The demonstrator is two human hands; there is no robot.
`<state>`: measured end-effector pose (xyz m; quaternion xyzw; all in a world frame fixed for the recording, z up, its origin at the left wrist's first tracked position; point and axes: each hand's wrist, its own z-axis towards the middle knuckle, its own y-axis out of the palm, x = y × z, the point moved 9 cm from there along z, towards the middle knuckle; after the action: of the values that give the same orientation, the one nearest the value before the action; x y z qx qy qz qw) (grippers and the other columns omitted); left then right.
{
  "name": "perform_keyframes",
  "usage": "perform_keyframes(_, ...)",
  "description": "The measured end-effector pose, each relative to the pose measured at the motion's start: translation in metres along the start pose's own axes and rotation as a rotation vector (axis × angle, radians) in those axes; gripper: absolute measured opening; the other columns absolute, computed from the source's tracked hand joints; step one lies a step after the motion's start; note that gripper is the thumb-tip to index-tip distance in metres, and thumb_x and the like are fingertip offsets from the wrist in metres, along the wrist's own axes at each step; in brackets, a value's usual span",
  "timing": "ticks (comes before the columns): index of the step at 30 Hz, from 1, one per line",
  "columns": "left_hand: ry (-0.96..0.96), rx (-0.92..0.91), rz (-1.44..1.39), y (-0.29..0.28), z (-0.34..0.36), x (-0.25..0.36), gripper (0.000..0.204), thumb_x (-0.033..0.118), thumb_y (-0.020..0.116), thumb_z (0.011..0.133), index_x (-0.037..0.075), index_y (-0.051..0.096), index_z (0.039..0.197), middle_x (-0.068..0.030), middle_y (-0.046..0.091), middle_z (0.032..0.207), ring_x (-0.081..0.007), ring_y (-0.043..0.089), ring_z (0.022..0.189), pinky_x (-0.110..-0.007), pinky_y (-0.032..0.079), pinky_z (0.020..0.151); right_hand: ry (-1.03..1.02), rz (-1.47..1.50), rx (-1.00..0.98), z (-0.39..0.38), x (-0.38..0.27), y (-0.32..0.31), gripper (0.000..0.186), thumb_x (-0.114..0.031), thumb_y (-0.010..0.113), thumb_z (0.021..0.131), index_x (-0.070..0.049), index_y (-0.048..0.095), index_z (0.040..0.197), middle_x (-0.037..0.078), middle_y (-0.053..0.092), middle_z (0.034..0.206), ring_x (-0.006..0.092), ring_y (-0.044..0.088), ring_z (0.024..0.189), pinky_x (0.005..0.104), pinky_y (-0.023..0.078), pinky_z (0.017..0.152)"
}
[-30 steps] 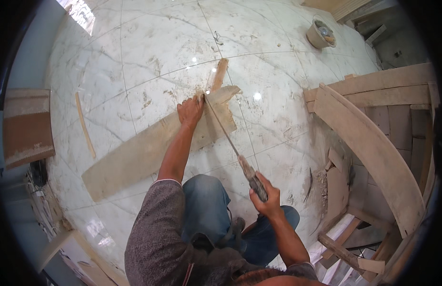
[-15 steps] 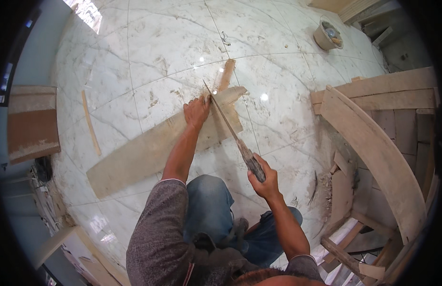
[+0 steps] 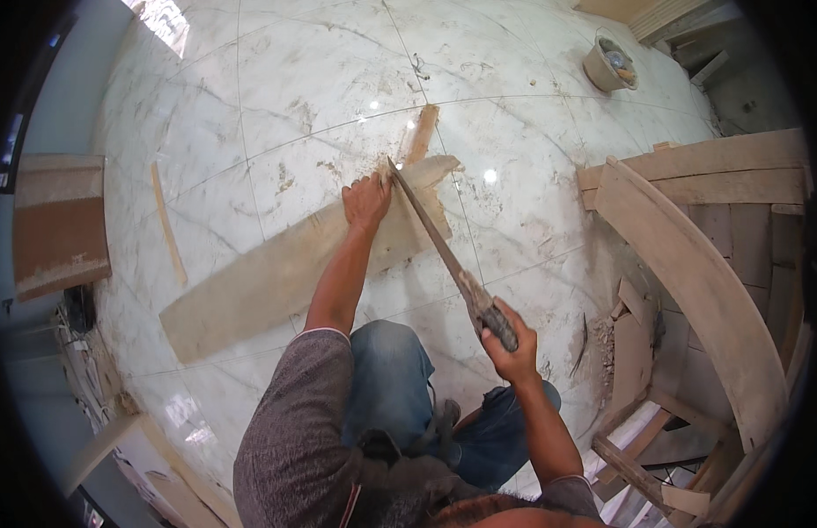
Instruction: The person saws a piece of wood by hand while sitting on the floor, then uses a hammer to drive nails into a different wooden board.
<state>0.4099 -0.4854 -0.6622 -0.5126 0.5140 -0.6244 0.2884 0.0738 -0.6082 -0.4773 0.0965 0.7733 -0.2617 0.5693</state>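
Note:
A long pale wooden board lies aslant in front of me, its right end ragged and resting over a reddish-brown wood strip. My left hand is closed on the board's far edge, the fingertips curled and partly hidden. In my right hand is the dark handle of a handsaw. Its narrow blade crosses the board just right of my left hand, and the tip reaches the far edge. How deep the blade sits in the wood I cannot tell.
A thin wood strip lies left on the marble-look tiled floor. A bucket with things in it stands far right. At the right, a curved board leans on a wooden frame. A brown carton-like piece is far left.
My right hand has drawn the handsaw back toward me and to the right, so less blade sticks out past the board's far edge. My left hand and the board have hardly moved.

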Motion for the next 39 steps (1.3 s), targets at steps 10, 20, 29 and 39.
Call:
perform_keyframes(10,-0.005,0.002,0.055,0.003,0.000,0.001,0.045,0.041,0.038,0.100,0.009,0.069,0.094,-0.0133,0.071,0.092,-0.0301,0.067,0.088,-0.048,0.043,0.081,-0.150,-0.183,0.003,-0.001,-0.003,0.005,0.050,-0.010,0.069,0.082,0.004,0.055,0.128,0.024,0.068,0.106,0.0242,0.069,0.096,0.0328,0.052,0.083)
perform_keyframes(20,-0.006,-0.011,0.015,0.001,-0.007,-0.006,0.048,0.040,0.034,0.102,0.006,0.067,0.095,-0.0156,0.070,0.091,-0.0325,0.067,0.088,-0.049,0.044,0.084,-0.084,-0.165,-0.002,0.003,-0.015,0.023,0.051,-0.007,0.066,0.082,0.008,0.052,0.129,0.024,0.068,0.106,0.0262,0.070,0.094,0.0320,0.053,0.082)
perform_keyframes(29,0.010,0.009,-0.001,-0.003,-0.005,-0.010,0.047,0.041,0.036,0.101,0.007,0.066,0.094,-0.0153,0.070,0.090,-0.0328,0.066,0.086,-0.049,0.044,0.082,-0.191,-0.191,0.018,-0.022,-0.026,0.022,0.049,-0.007,0.067,0.084,0.006,0.053,0.129,0.015,0.070,0.100,0.0160,0.067,0.086,0.0282,0.052,0.080)
perform_keyframes(39,0.037,0.040,-0.027,-0.002,-0.004,-0.009,0.047,0.040,0.036,0.101,0.006,0.066,0.091,-0.0166,0.069,0.087,-0.0337,0.066,0.085,-0.049,0.044,0.081,-0.169,-0.198,-0.007,-0.014,-0.046,0.030,0.053,-0.009,0.066,0.082,0.004,0.052,0.131,0.025,0.067,0.106,0.0334,0.070,0.097,0.0345,0.053,0.083)
